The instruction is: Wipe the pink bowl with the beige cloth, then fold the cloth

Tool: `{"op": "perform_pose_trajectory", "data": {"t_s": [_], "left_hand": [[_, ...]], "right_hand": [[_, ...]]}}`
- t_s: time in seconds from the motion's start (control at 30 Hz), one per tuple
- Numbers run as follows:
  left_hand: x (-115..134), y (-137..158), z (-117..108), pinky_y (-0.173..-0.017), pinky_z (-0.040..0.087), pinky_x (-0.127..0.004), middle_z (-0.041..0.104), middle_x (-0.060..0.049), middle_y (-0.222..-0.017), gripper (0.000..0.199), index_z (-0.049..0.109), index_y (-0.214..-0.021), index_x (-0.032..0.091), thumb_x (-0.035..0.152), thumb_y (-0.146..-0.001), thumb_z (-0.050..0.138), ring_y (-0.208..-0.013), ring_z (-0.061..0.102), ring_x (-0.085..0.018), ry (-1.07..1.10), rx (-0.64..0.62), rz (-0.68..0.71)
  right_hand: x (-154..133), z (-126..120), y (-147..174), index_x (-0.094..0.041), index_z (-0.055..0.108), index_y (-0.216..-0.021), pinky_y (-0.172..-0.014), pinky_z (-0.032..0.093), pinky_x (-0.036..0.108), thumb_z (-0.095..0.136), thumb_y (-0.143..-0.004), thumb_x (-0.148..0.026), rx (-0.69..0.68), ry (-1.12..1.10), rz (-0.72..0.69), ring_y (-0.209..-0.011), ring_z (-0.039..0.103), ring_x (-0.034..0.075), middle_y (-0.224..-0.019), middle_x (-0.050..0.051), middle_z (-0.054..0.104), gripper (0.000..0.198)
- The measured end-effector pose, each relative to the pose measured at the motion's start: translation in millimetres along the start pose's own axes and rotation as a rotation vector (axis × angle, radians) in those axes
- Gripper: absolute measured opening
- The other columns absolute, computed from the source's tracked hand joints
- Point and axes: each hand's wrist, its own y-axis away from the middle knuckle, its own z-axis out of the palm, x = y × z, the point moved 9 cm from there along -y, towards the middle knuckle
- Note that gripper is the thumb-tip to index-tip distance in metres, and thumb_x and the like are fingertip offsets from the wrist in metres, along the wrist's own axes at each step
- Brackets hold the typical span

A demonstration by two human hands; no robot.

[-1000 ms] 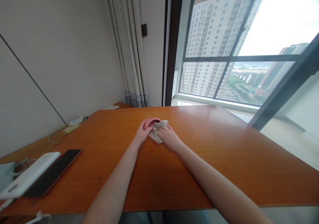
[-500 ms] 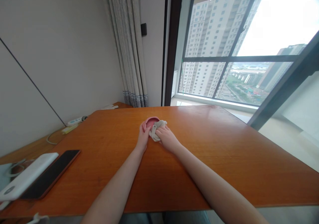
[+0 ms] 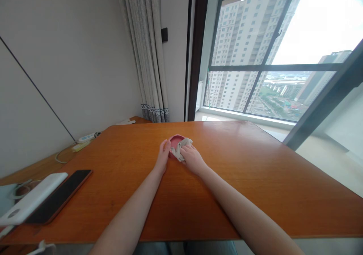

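A small pink bowl is near the middle of the wooden table, its inside facing up and toward me. My left hand grips its left side, thumb by the rim; the other fingertips are partly hidden. Bunched inside the bowl and over its near right edge is a pale grey cloth. Closed on that cloth, my right hand presses it against the bowl, with the fingertips buried in its folds.
On the table's left lie a dark phone and a white power bank with cables. A power strip sits by the wall at the far left. A grey curtain and a large window are beyond the table.
The pink bowl has tilted back flatter and shifted slightly right, showing more of its inside. My left fingers have loosened around its rim. The cloth remains under my right hand.
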Motion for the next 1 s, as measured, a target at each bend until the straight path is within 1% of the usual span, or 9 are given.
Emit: {"op": "perform_pose_trajectory", "data": {"t_s": [0.1, 0.2, 0.33, 0.43, 0.53, 0.67, 0.8, 0.9, 1.0], "left_hand": [[-11.0, 10.6, 22.5, -0.074, 0.051, -0.032, 0.056, -0.008, -0.113, 0.06, 0.044, -0.118, 0.025, 0.046, -0.069, 0.069, -0.093, 0.059, -0.019, 0.085, -0.131, -0.09], [-15.1, 11.0, 21.3, -0.07, 0.05, -0.031, 0.057, -0.007, -0.111, 0.053, 0.045, -0.115, 0.025, 0.044, -0.071, 0.067, -0.088, 0.06, -0.018, 0.04, -0.104, -0.097], [6.2, -0.9, 1.3, -0.083, 0.045, -0.03, 0.059, -0.005, -0.105, 0.033, 0.052, -0.106, 0.022, 0.033, -0.075, 0.059, -0.095, 0.057, -0.017, -0.129, -0.01, 0.107], [25.8, -5.9, -2.8, -0.087, 0.042, -0.03, 0.06, -0.003, -0.101, 0.027, 0.057, -0.101, 0.02, 0.023, -0.074, 0.056, -0.096, 0.055, -0.018, -0.285, -0.047, 0.236], [33.5, -5.3, -1.5, -0.088, 0.042, -0.031, 0.061, -0.004, -0.099, 0.027, 0.058, -0.098, 0.019, 0.025, -0.072, 0.06, -0.094, 0.056, -0.019, -0.36, -0.08, 0.272], [18.6, -0.6, 1.6, -0.086, 0.044, -0.032, 0.061, -0.006, -0.099, 0.039, 0.052, -0.106, 0.019, 0.041, -0.075, 0.06, -0.093, 0.058, -0.019, -0.218, -0.02, 0.198], [4.8, 5.7, 12.7, -0.094, 0.04, -0.031, 0.056, -0.008, -0.118, 0.05, 0.046, -0.116, 0.021, 0.043, -0.074, 0.064, -0.11, 0.053, -0.019, -0.058, 0.012, 0.22], [-0.7, 5.3, 10.1, -0.093, 0.041, -0.032, 0.055, -0.008, -0.119, 0.045, 0.046, -0.115, 0.021, 0.043, -0.078, 0.058, -0.111, 0.053, -0.02, 0.005, 0.05, 0.187], [6.3, 1.8, 3.5, -0.094, 0.041, -0.033, 0.056, -0.007, -0.118, 0.039, 0.048, -0.114, 0.022, 0.039, -0.08, 0.055, -0.111, 0.053, -0.02, -0.03, 0.044, 0.204]], "right_hand": [[4.7, 1.9, 1.6, -0.018, 0.056, -0.092, -0.091, 0.036, 0.039, 0.051, -0.081, -0.022, 0.02, 0.021, 0.054, -0.087, 0.049, 0.023, -0.088, 0.008, 0.059, 0.012], [4.7, 4.5, 1.6, -0.017, 0.056, -0.093, -0.089, 0.037, 0.038, 0.053, -0.08, -0.024, 0.002, 0.01, 0.052, -0.087, 0.049, 0.023, -0.089, 0.009, 0.059, 0.015], [-2.0, -0.6, -1.3, -0.018, 0.058, -0.093, -0.091, 0.036, 0.038, 0.054, -0.081, -0.025, -0.021, -0.033, -0.034, -0.09, 0.049, 0.022, -0.089, 0.008, 0.059, 0.014], [-6.5, -6.6, -0.8, -0.019, 0.059, -0.1, -0.095, 0.033, 0.038, 0.055, -0.082, -0.025, -0.02, -0.08, -0.106, -0.096, 0.048, 0.022, -0.096, 0.008, 0.059, 0.019], [-6.4, -7.3, 1.1, -0.021, 0.059, -0.104, -0.096, 0.033, 0.038, 0.054, -0.083, -0.025, -0.028, -0.108, -0.112, -0.1, 0.048, 0.021, -0.099, 0.007, 0.059, 0.022], [-3.2, -7.5, 1.6, -0.02, 0.062, -0.097, -0.095, 0.034, 0.039, 0.047, -0.087, -0.021, -0.002, -0.033, -0.04, -0.098, 0.048, 0.022, -0.095, 0.007, 0.061, 0.018], [-3.4, -7.7, 0.6, -0.018, 0.062, -0.098, -0.094, 0.034, 0.041, 0.049, -0.085, -0.018, 0.014, 0.03, 0.027, -0.093, 0.049, 0.023, -0.092, 0.009, 0.061, 0.018], [-8.0, -7.5, -1.4, -0.018, 0.061, -0.099, -0.095, 0.033, 0.041, 0.051, -0.084, -0.02, 0.011, 0.014, 0.002, -0.091, 0.049, 0.023, -0.09, 0.008, 0.061, 0.018], [-10.9, -9.7, -3.2, -0.019, 0.06, -0.102, -0.095, 0.034, 0.039, 0.052, -0.083, -0.022, 0.008, -0.023, -0.055, -0.096, 0.049, 0.022, -0.094, 0.007, 0.06, 0.02]]}}
